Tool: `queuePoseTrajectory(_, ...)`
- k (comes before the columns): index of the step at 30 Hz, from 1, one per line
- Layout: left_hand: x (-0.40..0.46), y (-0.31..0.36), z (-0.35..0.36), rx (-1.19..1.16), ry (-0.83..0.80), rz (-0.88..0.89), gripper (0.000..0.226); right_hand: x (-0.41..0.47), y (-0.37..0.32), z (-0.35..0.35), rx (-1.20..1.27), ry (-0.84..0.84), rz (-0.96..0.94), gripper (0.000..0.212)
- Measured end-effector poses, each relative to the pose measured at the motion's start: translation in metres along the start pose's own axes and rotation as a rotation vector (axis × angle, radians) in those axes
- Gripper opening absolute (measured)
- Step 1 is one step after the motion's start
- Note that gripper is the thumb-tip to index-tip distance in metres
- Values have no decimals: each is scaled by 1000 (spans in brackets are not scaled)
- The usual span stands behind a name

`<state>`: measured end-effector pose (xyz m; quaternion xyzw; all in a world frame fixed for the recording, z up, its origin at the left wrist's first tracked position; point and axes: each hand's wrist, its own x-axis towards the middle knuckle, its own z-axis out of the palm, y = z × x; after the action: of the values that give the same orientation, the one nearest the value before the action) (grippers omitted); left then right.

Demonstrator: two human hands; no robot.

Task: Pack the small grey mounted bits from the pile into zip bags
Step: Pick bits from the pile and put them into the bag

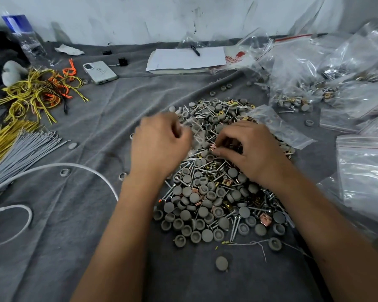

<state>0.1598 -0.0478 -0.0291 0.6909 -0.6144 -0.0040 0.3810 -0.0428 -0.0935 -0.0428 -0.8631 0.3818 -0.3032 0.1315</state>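
While our left hand (pixel 159 147) grips a small clear zip bag (pixel 191 136) at mid-frame, our right hand (pixel 247 149) pinches a piece out of the pile (pixel 218 182) of grey bits, screws and clips at centre. We judge this the filling step; next, the pinched piece needs guiding into the bag's mouth, though blur hides whether it is open.
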Motion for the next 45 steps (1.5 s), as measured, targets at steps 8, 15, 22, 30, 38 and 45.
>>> queuePoseTrajectory(8, -8, 9, 28, -215, -107, -5, 33, 2, -4, -3, 160, 238, -20, 16)
queuePoseTrajectory(15, -6, 11, 32, -308, -75, -44, 38, 1, -7, 2, 89, 208, -63, 17)
queuePoseTrajectory(22, -5, 15, 32, -440, -104, -74, 41, 1, -9, 1, 46, 230, -65, 17)
queuePoseTrajectory(30, -1, 11, 29, -492, -74, -163, 41, 0, -7, -3, 132, 292, -46, 15)
queuePoseTrajectory(38, 0, 7, 27, -529, -21, -194, 38, 1, 5, 1, -107, -17, -24, 27)
queuePoseTrajectory(45, -1, 8, 29, -510, -55, -172, 41, 0, 6, 1, -72, -2, -36, 20)
